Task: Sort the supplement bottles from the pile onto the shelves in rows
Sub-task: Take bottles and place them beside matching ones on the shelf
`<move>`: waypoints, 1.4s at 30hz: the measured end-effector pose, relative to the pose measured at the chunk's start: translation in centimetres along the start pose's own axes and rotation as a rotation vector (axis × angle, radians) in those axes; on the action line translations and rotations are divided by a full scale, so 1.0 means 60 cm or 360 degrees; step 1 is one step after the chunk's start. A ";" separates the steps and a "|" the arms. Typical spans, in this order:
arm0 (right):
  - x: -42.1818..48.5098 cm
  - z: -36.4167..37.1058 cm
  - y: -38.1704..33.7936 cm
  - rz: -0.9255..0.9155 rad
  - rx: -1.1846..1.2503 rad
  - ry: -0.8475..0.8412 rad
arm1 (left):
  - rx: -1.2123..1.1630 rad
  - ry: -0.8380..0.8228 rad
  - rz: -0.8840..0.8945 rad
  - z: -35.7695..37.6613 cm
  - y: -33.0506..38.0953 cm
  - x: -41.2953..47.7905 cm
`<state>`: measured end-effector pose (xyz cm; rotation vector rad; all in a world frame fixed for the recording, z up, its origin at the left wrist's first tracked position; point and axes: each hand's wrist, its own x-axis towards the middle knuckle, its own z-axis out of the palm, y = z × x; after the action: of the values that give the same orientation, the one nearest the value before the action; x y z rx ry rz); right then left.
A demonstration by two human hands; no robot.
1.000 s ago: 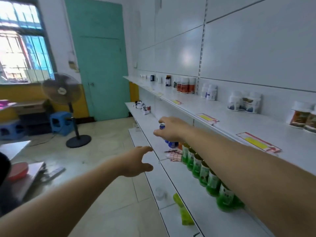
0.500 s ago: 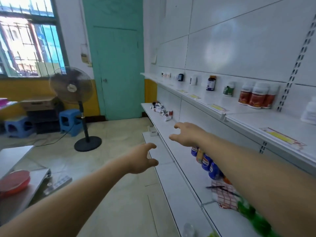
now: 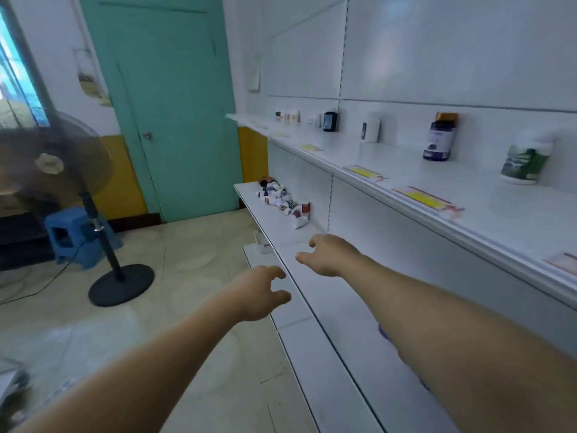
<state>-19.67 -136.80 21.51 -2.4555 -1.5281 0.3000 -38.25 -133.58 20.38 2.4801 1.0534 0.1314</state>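
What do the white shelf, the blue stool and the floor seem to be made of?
Shelf: probably painted metal, smooth white with a soft sheen and thin edge. Stool: likely moulded plastic, uniformly blue, cut-out side. Floor: seemingly glazed tile, glossy with thin joint lines.

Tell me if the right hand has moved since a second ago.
Yes. The right hand has gone forward along the middle shelf, from beside the green bottles toward the pile at its far end.

One wide-angle view only, worn on the head; faces forward and down along the shelves (image 3: 421,176) at right toward the far door (image 3: 175,104), close over both outstretched forearms (image 3: 437,307).
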 end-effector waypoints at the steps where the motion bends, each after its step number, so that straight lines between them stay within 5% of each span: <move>1: 0.039 0.009 0.000 0.0031 0.0027 -0.0029 | -0.0021 -0.0018 -0.0038 -0.006 -0.021 0.033; 8: 0.301 0.068 -0.022 0.0181 0.0097 -0.0124 | 0.0059 -0.0180 -0.0104 -0.032 -0.176 0.265; 20: 0.753 0.196 -0.090 0.0624 0.0231 -0.0115 | 0.0061 -0.0535 0.0173 -0.090 -0.461 0.749; 33: 1.083 0.289 0.008 0.1145 0.0493 -0.0025 | 0.0264 -0.0777 0.0519 -0.066 -0.535 1.254; 42: 1.169 0.443 0.059 0.1362 0.0386 0.0039 | 0.0422 -0.0489 0.0975 0.084 -0.544 1.529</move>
<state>6.00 -72.88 -8.35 -2.7334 -0.3151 0.5462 6.14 -50.82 -5.80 2.8632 0.1739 -0.2138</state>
